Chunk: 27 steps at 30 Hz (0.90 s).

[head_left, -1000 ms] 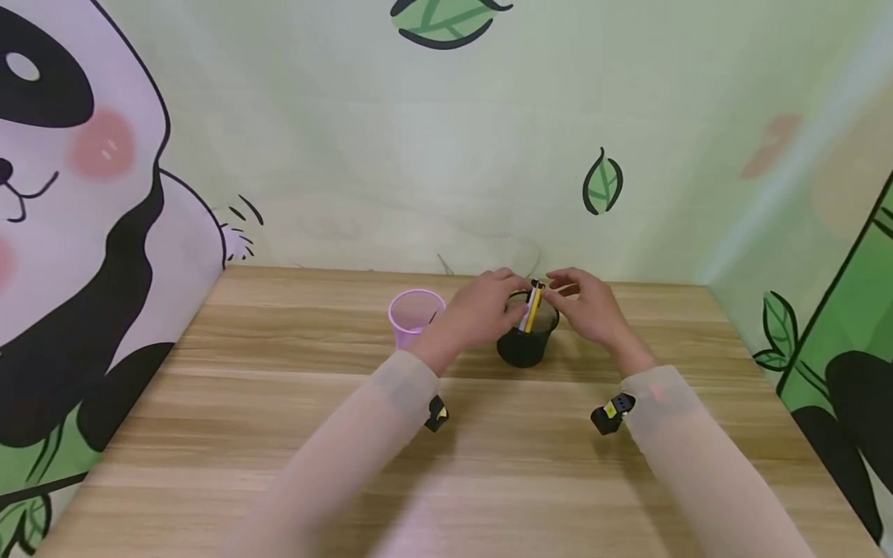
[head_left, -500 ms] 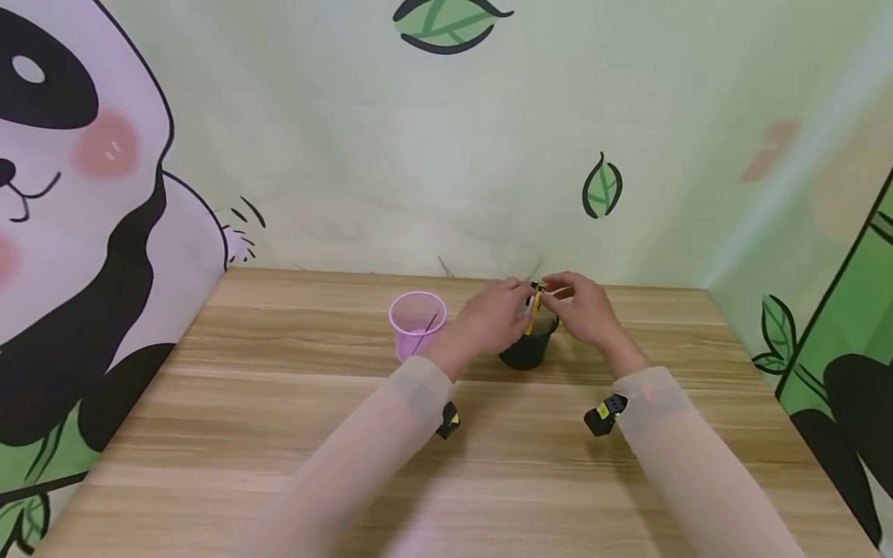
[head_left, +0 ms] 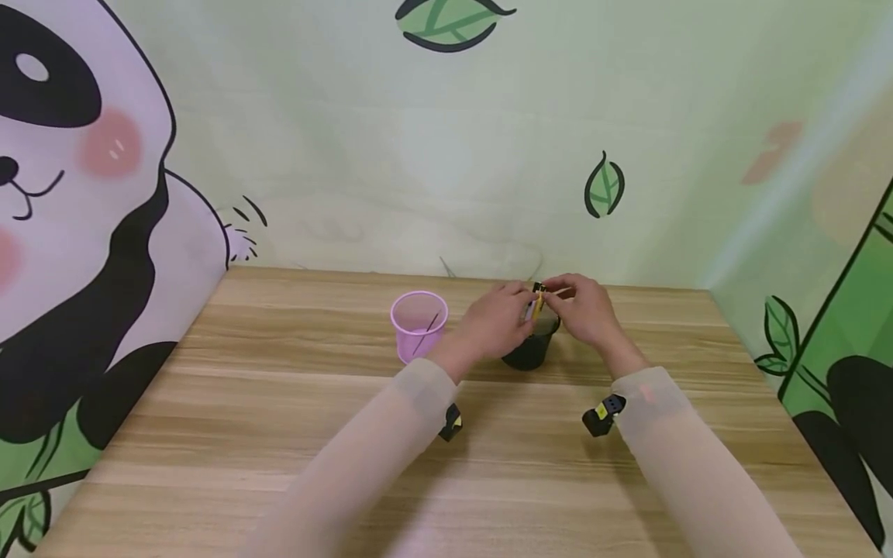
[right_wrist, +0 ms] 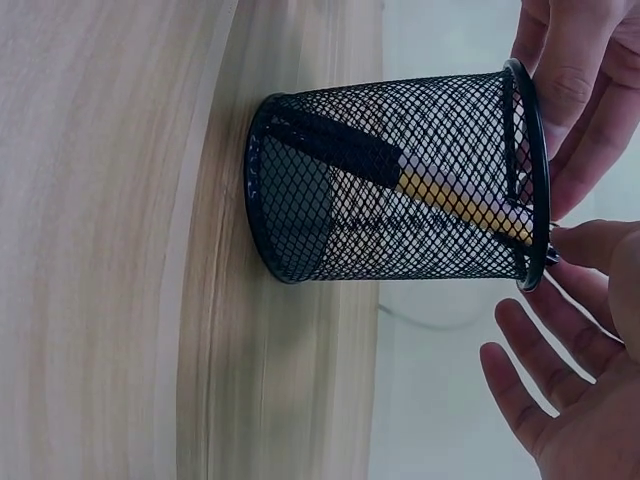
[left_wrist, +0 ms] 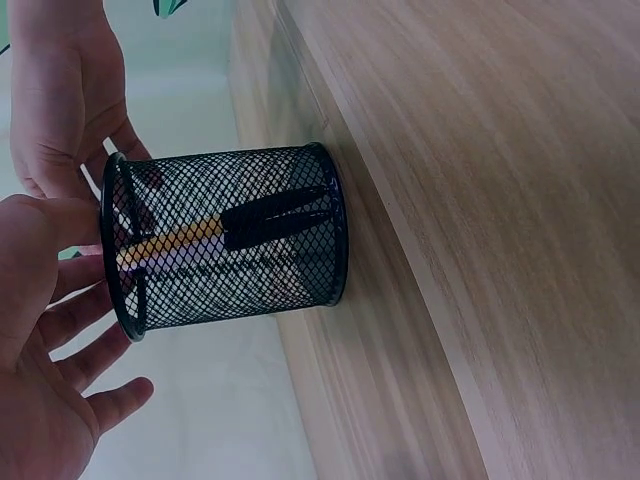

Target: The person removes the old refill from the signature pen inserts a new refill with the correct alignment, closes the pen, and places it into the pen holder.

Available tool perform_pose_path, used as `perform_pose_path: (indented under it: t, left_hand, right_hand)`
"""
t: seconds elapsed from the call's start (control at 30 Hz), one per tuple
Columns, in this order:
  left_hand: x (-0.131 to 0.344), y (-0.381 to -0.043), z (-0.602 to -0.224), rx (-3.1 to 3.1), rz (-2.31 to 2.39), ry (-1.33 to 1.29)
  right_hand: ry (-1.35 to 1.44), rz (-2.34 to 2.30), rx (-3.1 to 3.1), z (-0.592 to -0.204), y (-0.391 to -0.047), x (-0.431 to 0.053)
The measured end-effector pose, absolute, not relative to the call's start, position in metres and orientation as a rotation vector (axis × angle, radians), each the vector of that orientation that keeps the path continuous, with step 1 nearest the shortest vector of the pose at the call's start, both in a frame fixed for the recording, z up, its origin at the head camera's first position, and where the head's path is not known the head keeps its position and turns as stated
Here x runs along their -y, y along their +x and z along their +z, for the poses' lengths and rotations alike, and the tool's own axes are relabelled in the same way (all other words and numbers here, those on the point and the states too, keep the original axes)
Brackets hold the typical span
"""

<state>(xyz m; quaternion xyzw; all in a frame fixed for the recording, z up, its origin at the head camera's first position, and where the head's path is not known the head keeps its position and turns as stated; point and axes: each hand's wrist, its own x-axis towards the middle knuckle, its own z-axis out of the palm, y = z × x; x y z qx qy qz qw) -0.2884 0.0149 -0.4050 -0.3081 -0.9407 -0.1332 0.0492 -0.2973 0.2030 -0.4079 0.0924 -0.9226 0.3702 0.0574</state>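
A black mesh pen holder [head_left: 526,355] stands upright on the wooden table, with a yellow pen [right_wrist: 455,203] and a white pen [left_wrist: 185,258] leaning together inside it. Both pens have black lower parts resting toward the holder's bottom. My left hand [head_left: 494,316] comes over the rim from the left, its thumb and forefinger closed about the white pen's upper end. From the right, my right hand [head_left: 584,310] pinches the yellow pen's top between thumb and forefinger, the other fingers spread. Fingers partly hide the pens' tops in the head view.
A pink see-through cup [head_left: 418,322] with a thin dark stick in it stands left of the holder, close to my left wrist. Behind the wooden table [head_left: 335,465] hangs a pale green cloth [head_left: 349,155] printed with leaves and a panda.
My left hand has shifted slightly right and down, closer around the pens. The right hand stays almost in place. The pen holder and pink cup have kept their places.
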Motion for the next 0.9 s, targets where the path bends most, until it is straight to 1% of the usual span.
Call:
perform_pose_path:
  t: [0.3,0.6,0.9]
  left_hand:
    - [-0.014,-0.289,-0.407,2.861,-0.400,-0.940]
    - [-0.015,-0.288,-0.405,2.857,-0.432,-0.926]
    - [-0.017,-0.289,-0.404,2.801,-0.616,-0.843]
  right_hand:
    - [0.222,1.159,2.759,-0.402,-0.294,-0.200]
    - [0.243,1.180,2.735,-0.397,-0.291,-0.199]
    - [0.316,1.200,2.646,-0.387,-0.287,-0.194]
